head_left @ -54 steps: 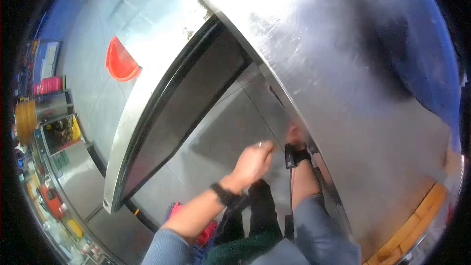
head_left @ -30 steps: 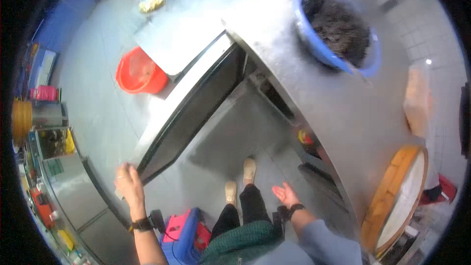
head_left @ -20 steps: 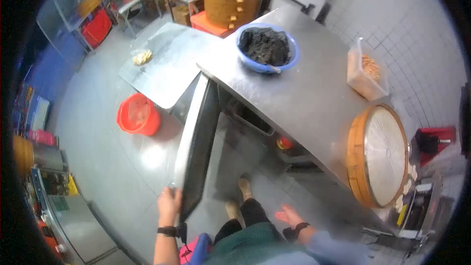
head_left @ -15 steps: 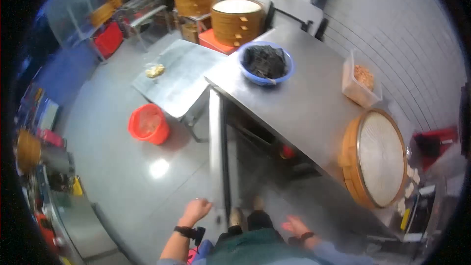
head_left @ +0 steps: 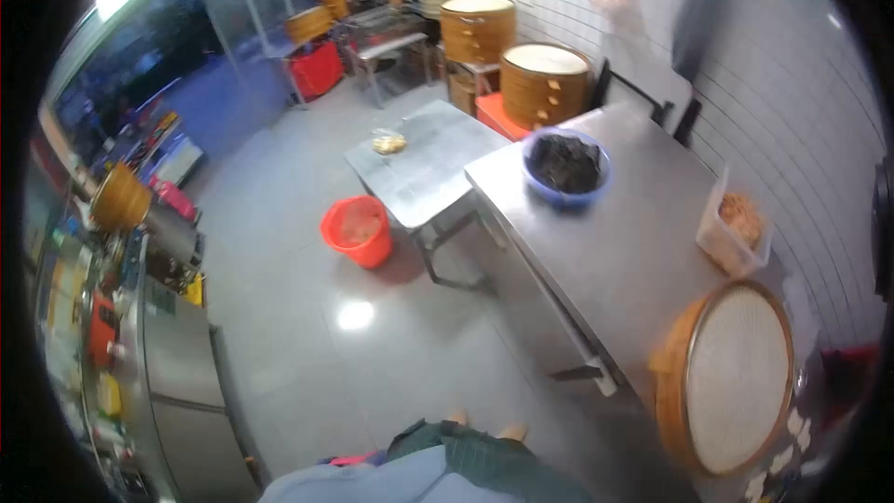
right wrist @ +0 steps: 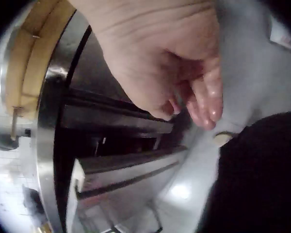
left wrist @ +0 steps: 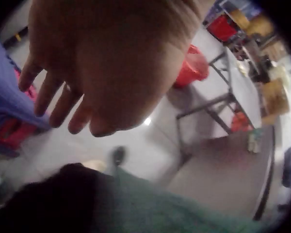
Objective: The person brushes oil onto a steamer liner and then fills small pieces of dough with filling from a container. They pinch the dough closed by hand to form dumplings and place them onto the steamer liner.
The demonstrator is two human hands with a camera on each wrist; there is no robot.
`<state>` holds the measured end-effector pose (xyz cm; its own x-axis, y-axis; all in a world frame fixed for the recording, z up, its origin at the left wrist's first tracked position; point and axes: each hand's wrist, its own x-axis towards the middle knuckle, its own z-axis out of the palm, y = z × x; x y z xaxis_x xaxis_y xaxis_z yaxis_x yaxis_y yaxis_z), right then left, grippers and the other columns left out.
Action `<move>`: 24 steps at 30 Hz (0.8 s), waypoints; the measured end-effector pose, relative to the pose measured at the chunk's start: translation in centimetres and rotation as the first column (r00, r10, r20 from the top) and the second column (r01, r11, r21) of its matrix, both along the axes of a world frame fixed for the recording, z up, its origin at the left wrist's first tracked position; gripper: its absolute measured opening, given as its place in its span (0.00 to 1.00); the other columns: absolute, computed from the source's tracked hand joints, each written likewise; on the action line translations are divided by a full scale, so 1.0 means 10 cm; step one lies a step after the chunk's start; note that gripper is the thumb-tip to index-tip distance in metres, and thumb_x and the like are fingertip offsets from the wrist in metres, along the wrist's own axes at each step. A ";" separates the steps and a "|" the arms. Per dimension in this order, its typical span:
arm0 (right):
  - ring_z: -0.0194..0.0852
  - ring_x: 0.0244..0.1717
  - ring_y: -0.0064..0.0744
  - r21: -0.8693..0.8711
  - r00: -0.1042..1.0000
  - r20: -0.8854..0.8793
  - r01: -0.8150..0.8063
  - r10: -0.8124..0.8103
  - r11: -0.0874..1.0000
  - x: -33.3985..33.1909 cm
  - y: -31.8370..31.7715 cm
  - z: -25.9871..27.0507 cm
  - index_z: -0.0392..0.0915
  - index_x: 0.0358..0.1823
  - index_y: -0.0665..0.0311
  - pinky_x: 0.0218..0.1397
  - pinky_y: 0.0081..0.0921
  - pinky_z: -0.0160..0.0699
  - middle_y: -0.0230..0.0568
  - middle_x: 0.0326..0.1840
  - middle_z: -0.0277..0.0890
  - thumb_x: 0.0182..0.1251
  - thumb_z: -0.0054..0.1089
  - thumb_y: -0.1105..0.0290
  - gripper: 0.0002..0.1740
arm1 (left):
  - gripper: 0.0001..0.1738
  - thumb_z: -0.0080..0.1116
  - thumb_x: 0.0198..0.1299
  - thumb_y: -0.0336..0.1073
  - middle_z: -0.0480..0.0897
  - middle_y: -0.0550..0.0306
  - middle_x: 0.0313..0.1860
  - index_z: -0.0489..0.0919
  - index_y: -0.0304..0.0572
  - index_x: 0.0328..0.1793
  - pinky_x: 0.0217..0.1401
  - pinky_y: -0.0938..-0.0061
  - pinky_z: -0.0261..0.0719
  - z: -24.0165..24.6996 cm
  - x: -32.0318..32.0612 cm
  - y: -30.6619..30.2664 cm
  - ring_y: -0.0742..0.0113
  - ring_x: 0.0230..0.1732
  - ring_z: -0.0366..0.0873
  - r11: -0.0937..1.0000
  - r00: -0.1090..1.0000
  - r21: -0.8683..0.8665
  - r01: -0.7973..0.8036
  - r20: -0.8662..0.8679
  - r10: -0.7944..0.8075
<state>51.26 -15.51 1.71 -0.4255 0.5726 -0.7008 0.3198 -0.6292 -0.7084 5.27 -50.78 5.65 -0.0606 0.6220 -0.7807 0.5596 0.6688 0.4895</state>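
Note:
Neither hand shows in the head view. In the left wrist view my left hand (left wrist: pixel 111 63) hangs with its fingers loosely extended, holding nothing, above a dark trouser leg and a green apron (left wrist: pixel 150 199). Beyond it is the grey face of a cabinet door (left wrist: pixel 218 170). In the right wrist view my right hand (right wrist: pixel 165 63) is held with loosely bent fingers and nothing in them. Below it the same door (right wrist: pixel 131 179) stands ajar, with a dark gap between it and the steel worktable (right wrist: pixel 46 145).
On the worktable (head_left: pixel 633 289) are a blue basin (head_left: pixel 605 172) of dark stuff, a clear tub (head_left: pixel 731 256) and a bamboo steamer (head_left: pixel 675 410). A red bucket (head_left: pixel 358 233) stands beside a low table (head_left: pixel 433 177). Steel counters (head_left: pixel 186 354) line the left; a blue stool (left wrist: pixel 9 87) is near.
The door has swung from wide out toward the worktable. My left hand gripped its edge and has let go. The head view has lifted toward the room, and both hands have dropped out of it.

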 end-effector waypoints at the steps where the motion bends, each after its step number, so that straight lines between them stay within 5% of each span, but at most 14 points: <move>1: 0.81 0.33 0.40 0.025 0.998 -0.005 -0.066 0.066 0.997 -0.08 0.20 -0.01 0.66 0.57 0.65 0.33 0.32 0.82 0.51 0.37 0.78 0.73 0.44 0.60 0.19 | 0.20 0.54 0.59 0.45 0.83 0.57 0.40 0.79 0.43 0.52 0.43 0.62 0.77 0.01 0.06 0.00 0.63 0.42 0.80 0.998 0.998 0.013 -0.065 -0.007 0.065; 10: 0.81 0.33 0.39 0.177 0.813 0.084 -0.581 0.576 0.795 -0.60 1.35 -0.01 0.68 0.55 0.64 0.33 0.32 0.82 0.49 0.36 0.78 0.73 0.45 0.60 0.18 | 0.20 0.54 0.59 0.45 0.83 0.57 0.40 0.78 0.43 0.52 0.43 0.62 0.76 -0.07 0.97 -0.23 0.64 0.42 0.79 0.817 0.820 0.068 -0.572 0.050 0.570; 24: 0.80 0.33 0.37 0.229 0.503 0.274 -0.862 0.820 0.453 -0.42 1.63 -0.18 0.70 0.52 0.63 0.35 0.32 0.81 0.45 0.36 0.78 0.72 0.46 0.60 0.16 | 0.20 0.54 0.59 0.46 0.83 0.58 0.40 0.78 0.44 0.52 0.43 0.63 0.75 0.17 1.71 -0.26 0.64 0.43 0.79 0.527 0.520 -0.004 -0.850 0.151 0.841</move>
<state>47.01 0.80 -0.13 -0.7522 0.1562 -0.6402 0.6582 0.2260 -0.7182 22.35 -53.36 7.34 -0.4955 0.3750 -0.7835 -0.3181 0.7611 0.5654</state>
